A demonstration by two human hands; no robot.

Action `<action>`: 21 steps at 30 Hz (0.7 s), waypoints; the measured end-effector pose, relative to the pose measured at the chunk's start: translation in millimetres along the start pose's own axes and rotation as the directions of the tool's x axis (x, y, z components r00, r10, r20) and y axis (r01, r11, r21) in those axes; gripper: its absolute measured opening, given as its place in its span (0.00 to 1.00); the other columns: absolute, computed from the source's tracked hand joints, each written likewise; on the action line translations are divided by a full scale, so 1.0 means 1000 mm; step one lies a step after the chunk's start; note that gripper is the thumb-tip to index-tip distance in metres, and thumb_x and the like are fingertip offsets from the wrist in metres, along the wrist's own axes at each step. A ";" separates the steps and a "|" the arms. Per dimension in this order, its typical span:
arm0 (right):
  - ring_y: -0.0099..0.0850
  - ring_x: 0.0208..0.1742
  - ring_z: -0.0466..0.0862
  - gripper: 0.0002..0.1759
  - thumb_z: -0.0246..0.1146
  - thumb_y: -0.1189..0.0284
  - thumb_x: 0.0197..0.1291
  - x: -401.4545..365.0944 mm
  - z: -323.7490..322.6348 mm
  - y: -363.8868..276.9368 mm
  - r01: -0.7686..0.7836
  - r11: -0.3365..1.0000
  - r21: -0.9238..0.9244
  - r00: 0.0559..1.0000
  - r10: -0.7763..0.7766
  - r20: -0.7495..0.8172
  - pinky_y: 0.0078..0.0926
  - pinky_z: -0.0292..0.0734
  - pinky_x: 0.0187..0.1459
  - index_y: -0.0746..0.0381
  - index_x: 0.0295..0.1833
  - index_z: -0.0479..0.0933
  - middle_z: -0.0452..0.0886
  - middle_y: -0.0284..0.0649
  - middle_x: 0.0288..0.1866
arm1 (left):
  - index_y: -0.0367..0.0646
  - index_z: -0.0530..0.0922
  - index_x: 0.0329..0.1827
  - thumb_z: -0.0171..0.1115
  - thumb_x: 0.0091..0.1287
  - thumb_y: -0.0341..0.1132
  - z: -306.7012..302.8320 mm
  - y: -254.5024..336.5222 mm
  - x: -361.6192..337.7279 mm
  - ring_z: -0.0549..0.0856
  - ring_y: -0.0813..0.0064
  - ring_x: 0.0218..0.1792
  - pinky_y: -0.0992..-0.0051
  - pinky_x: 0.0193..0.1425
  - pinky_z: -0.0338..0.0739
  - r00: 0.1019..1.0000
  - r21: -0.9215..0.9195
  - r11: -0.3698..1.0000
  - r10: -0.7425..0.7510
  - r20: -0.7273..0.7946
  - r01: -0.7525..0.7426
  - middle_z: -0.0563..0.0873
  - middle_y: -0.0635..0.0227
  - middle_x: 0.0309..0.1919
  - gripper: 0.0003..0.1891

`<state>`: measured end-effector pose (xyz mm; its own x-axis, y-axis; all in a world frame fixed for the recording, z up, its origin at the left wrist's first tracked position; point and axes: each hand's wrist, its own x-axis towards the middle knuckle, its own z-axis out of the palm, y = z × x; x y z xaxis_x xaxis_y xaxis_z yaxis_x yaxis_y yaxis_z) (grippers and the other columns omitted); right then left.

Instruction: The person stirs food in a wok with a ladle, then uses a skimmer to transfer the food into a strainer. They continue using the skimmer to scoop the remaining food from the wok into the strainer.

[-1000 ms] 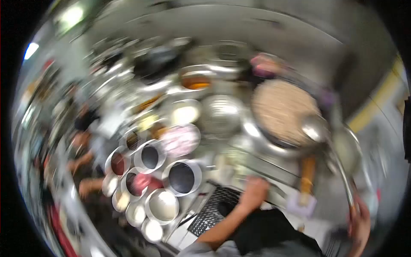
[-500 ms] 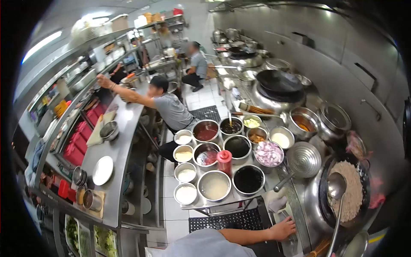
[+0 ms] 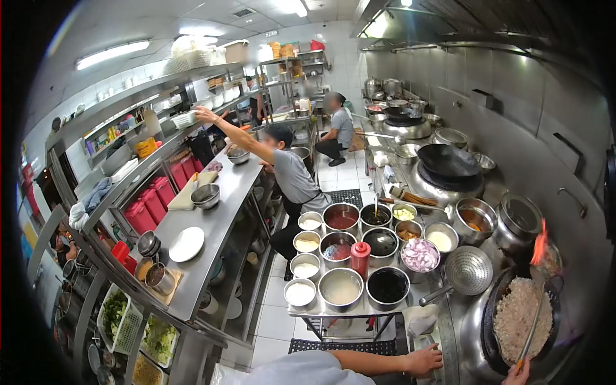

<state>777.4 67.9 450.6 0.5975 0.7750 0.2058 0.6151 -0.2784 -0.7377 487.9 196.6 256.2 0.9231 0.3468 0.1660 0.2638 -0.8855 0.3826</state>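
Ladle grasped by its handle in the right hand, its bowl over the wok of minced meat. Left hand held empty, fingers loosely extended, at the stove edge just beside a crumpled cloth. Perforated strainer seen near the wok.

Ladle across food (pale, crumbly)

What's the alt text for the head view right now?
Kitchen: the right hand holds a ladle over a wok of grainy food; the left hand is by the stove edge. Pots of sauces stand on a table, and a co-worker reaches out.
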 end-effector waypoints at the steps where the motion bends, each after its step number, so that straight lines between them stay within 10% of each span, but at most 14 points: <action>1: 0.25 0.26 0.76 0.21 0.59 0.65 0.76 0.002 0.000 0.006 0.013 1.000 -0.025 1.000 -0.013 -0.009 0.25 0.72 0.26 0.66 0.67 0.75 0.83 0.41 0.37 | 0.44 0.76 0.59 0.65 0.59 0.42 -0.002 0.002 0.002 0.72 0.60 0.67 0.46 0.82 0.51 0.999 -0.002 1.000 -0.020 0.040 0.020 0.78 0.61 0.54 0.24; 8: 0.48 0.49 0.83 0.23 0.61 0.65 0.74 -0.022 -0.015 -0.030 -0.022 0.995 -0.101 0.995 0.032 0.094 0.38 0.77 0.54 0.65 0.69 0.75 0.86 0.54 0.53 | 0.45 0.75 0.61 0.67 0.59 0.45 -0.025 0.013 -0.001 0.71 0.60 0.68 0.48 0.82 0.50 0.994 0.015 0.999 -0.039 0.100 0.037 0.78 0.61 0.55 0.27; 21: 0.43 0.53 0.83 0.28 0.63 0.71 0.72 -0.091 -0.065 0.035 0.136 0.968 -0.210 0.977 -0.097 0.188 0.35 0.78 0.59 0.64 0.75 0.68 0.86 0.48 0.55 | 0.46 0.77 0.56 0.68 0.56 0.44 -0.024 0.008 -0.003 0.72 0.63 0.66 0.47 0.82 0.49 0.998 0.066 0.998 -0.012 0.055 0.008 0.77 0.65 0.53 0.25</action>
<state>778.1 -49.6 447.4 0.4277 0.8912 0.1512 0.7847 -0.2831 -0.5515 480.6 195.5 280.4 0.9340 0.3395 0.1116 0.2891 -0.9013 0.3227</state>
